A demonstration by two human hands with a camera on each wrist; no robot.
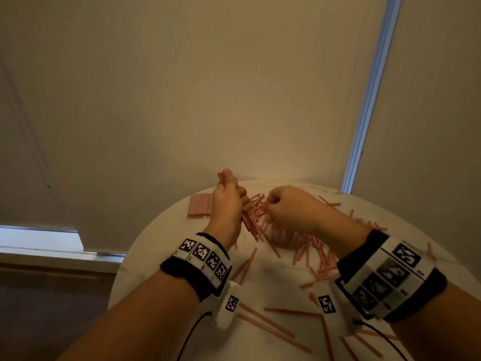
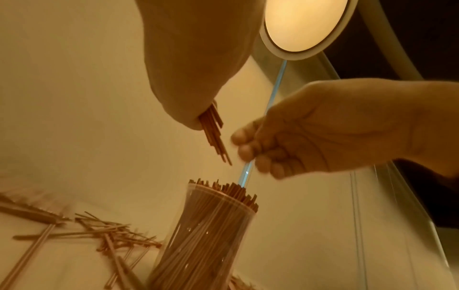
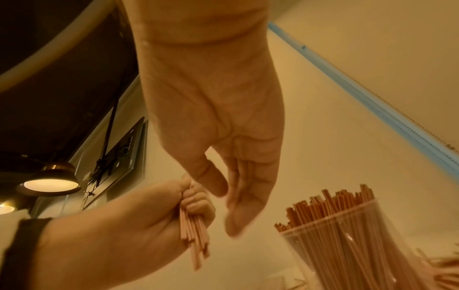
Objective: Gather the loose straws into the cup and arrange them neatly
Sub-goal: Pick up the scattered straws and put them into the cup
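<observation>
Gripping a small bundle of straws in your left hand, you have your fingers curled round it, and its lower ends stick out below your fist, above the cup. Your right hand hangs just beside the left one; the right wrist view shows its fingers pressed together and lightly bent, thumb close to them, holding nothing. The clear cup stands upright on the table, packed with straws whose tips rise above its rim. In the head view your right hand largely hides it.

Your work surface is a round white table with a faint marbled look. Loose straws lie scattered over it, thickest under and beyond your right forearm, with a few long ones near your wrists. A neat flat stack of straws lies at the far left edge, just beside your left hand. Beyond the table hangs a pale roller blind, with a strip of blue daylight along its right edge. The wrist views show a round ceiling light and a pendant lamp glowing overhead.
</observation>
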